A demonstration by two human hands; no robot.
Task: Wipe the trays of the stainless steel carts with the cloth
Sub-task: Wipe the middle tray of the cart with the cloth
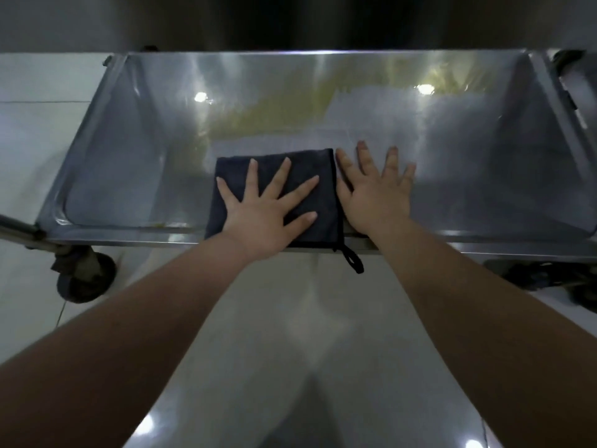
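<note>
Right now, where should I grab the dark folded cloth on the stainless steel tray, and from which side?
Probably the near right corner of the dark folded cloth, from the near side: there it overhangs the stainless steel tray, hanging loop dangling free; the left hand covers its middle.

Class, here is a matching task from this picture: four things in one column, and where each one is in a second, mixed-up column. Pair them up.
Column one
1 left hand
2 right hand
3 hanging loop
4 caster wheel

Column two
A dangles over the tray at its near rim
B flat on bare steel beside the cloth
C on the floor
D spread flat on the cloth

Pairs: 1-D, 2-B, 3-A, 4-C
</note>
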